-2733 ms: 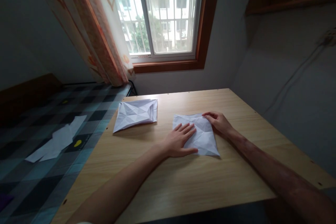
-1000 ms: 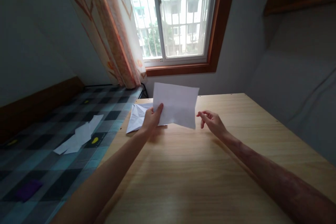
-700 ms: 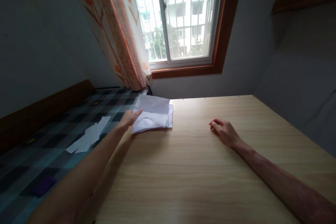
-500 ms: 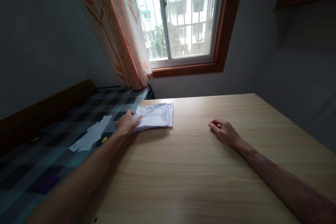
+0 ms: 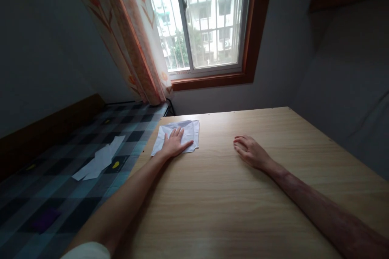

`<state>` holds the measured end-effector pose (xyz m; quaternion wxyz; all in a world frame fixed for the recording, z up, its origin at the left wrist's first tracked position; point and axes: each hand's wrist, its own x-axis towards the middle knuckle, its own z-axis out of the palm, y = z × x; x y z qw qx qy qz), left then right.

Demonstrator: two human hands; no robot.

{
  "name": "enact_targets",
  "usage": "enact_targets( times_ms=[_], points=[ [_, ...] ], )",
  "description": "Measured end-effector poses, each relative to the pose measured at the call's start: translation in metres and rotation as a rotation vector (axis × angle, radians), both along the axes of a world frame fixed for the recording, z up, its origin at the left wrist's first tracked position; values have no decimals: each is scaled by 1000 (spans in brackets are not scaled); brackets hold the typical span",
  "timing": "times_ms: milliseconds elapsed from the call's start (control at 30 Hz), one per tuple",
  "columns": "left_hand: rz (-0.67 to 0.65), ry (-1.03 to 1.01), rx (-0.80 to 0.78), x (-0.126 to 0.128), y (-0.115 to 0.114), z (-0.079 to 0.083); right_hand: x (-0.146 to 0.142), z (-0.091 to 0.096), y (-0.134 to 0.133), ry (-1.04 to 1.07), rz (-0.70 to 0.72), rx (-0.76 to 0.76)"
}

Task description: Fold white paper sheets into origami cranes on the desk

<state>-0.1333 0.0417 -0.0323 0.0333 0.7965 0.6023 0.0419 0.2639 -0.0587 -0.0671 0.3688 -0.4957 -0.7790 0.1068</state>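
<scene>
My left hand (image 5: pixel 174 143) lies flat with spread fingers on a small stack of folded white paper (image 5: pixel 159 137). The stack sits at the far left corner of the wooden table (image 5: pixel 209 194), its sheets slightly out of line with one another. Part of the top sheet is hidden under my palm and fingers. To the right, my right hand (image 5: pixel 251 151) rests on the tabletop, apart from the paper. Its fingers are loosely bent with small gaps between them, and nothing shows in them.
Left of the table is a bed with a checked cover (image 5: pixel 75 206). Strips of white paper (image 5: pixel 103 158) and a purple item (image 5: pixel 45 220) lie on it. A flowered curtain (image 5: pixel 127 44) hangs beside the barred window (image 5: pixel 212 20). A wall stands behind the table.
My left hand has gone from gripping the stack's left edge to lying flat on top of it. My right hand's fingers have loosened a little. The view has shifted slightly.
</scene>
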Motion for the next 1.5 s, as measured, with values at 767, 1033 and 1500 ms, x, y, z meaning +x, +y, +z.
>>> enact_targets(
  times_ms=[767, 1033, 1500],
  points=[
    [-26, 71, 140, -8, 5, 31, 70, -21, -35, -309, -75, -38],
    [-529, -203, 326, 108, -64, 29, 69, -18, -35, -353, -135, -28],
    [-496, -171, 69, 131, -76, -21, 48, -13, -21, -446, -103, -114]
  ],
)
